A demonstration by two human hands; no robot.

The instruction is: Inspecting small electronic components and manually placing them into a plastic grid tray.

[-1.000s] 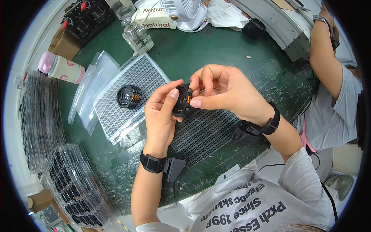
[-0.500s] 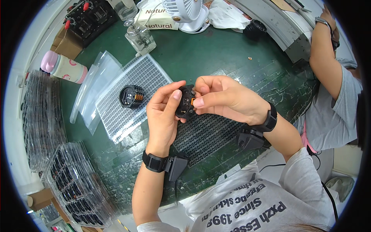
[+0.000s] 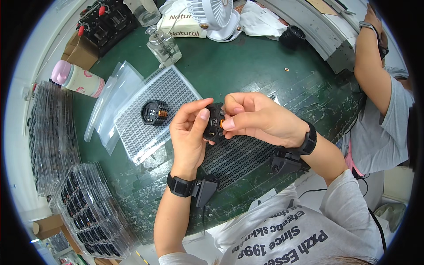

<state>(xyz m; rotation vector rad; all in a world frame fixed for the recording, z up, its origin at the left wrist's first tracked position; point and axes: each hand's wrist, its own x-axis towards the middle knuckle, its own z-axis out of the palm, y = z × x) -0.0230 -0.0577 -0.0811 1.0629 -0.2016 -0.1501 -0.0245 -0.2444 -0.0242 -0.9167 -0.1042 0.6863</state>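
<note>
Between thumb and fingers, my left hand point(image 3: 189, 132) holds a black watch-case-like housing point(image 3: 215, 123) with small metal contacts on its face. My right hand point(image 3: 256, 117) pinches at the housing's right side, its thumb and forefinger against a small orange part point(image 3: 222, 123) there. Whether the orange part is fixed to the housing, I cannot tell. Beneath both hands lies a sheet of small dark pieces in rows point(image 3: 240, 154). To the left, a stack of similar black housings point(image 3: 154, 113) with orange side parts rests on a white sheet of tiny dark pieces point(image 3: 137, 139).
Clear plastic bags point(image 3: 108, 112) lie beside the white sheet. Behind stand a glass pump bottle point(image 3: 164, 48), a pink-lidded bottle point(image 3: 79, 79) and a white fan point(image 3: 216, 20). Stacked clear trays point(image 3: 90, 212) fill the left edge. A co-worker's arm point(image 3: 373, 70) shows at right.
The view has shifted slightly, so the table things appear a little lower and farther right. Both hands keep their hold on the housing, which has tilted slightly.
</note>
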